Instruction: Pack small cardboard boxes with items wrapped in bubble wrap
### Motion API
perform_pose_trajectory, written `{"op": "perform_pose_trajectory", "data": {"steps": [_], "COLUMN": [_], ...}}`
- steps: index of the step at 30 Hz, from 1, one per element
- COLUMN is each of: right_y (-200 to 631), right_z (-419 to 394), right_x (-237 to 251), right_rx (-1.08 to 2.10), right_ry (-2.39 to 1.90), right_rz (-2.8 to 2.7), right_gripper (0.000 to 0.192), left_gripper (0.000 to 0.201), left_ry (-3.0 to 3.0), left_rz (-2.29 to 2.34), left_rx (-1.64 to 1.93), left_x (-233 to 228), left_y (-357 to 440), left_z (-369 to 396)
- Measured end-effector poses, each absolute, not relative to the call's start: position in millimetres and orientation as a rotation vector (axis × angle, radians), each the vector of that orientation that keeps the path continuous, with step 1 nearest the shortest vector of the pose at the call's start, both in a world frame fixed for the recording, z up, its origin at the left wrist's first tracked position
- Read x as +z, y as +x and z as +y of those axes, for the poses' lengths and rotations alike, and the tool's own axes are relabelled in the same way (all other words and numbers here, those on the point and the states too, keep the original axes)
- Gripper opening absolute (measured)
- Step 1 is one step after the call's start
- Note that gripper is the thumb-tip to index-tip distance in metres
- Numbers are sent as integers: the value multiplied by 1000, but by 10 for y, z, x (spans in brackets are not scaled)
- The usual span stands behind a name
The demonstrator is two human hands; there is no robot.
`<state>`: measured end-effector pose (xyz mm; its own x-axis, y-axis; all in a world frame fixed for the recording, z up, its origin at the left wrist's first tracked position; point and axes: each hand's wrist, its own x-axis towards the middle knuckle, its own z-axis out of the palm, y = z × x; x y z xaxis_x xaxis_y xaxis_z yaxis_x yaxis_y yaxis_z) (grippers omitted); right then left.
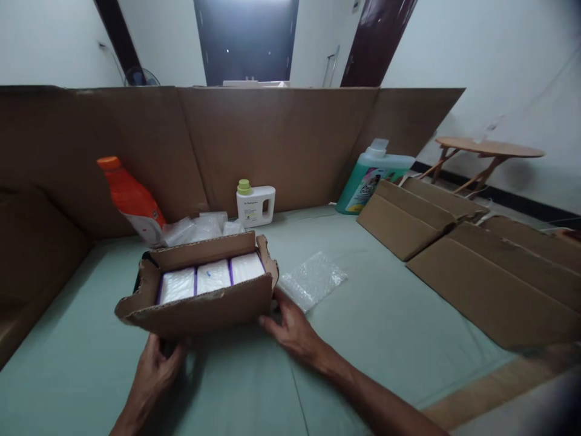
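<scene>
While both hands rest at its near side, the open brown cardboard box (200, 303) sits on the pale green bench (385, 327), holding three white packets with purple edges (212, 277) side by side. The left hand (157, 366) curls its fingers against the box's lower left front corner, gripping it, and the right hand (290, 327) lies with fingers loosely spread, its fingertips touching the lower right corner. Just beside the right hand is a clear bubble-wrap sheet (313, 280). Behind the box lie crumpled clear plastic bags (200, 229), a tilted orange bottle (131, 200) and a small white jug with a green cap (255, 204). A green detergent jug (370, 178) stands near flattened cardboard sheets (454, 242) at the right.
</scene>
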<state>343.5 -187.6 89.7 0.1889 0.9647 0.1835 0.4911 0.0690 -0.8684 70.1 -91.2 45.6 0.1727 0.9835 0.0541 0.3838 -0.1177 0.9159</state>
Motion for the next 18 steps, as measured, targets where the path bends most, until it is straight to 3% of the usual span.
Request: {"op": "perform_pose_trajectory", "data": {"steps": [4, 9, 13, 18], "right_y": [3713, 4200, 4516, 4467], "right_z": [-1714, -1960, -2104, -2064], "right_x": [845, 861, 838, 680], "right_rx": [539, 221, 102, 133], "right_ry": [-1599, -1851, -2041, -2108], "right_rz": [-1418, -1332, -1279, -1419], "right_gripper": [60, 30, 39, 29], "left_gripper": [58, 70, 82, 65], "left_ry": [1689, 1673, 1555, 1633], "left_rz": [1281, 1172, 1217, 1202], "left_rx": [856, 804, 783, 779], "left_x": [562, 474, 319, 326], "left_y": [981, 937, 672, 565], "left_z": [-596, -632, -993, -1363]}}
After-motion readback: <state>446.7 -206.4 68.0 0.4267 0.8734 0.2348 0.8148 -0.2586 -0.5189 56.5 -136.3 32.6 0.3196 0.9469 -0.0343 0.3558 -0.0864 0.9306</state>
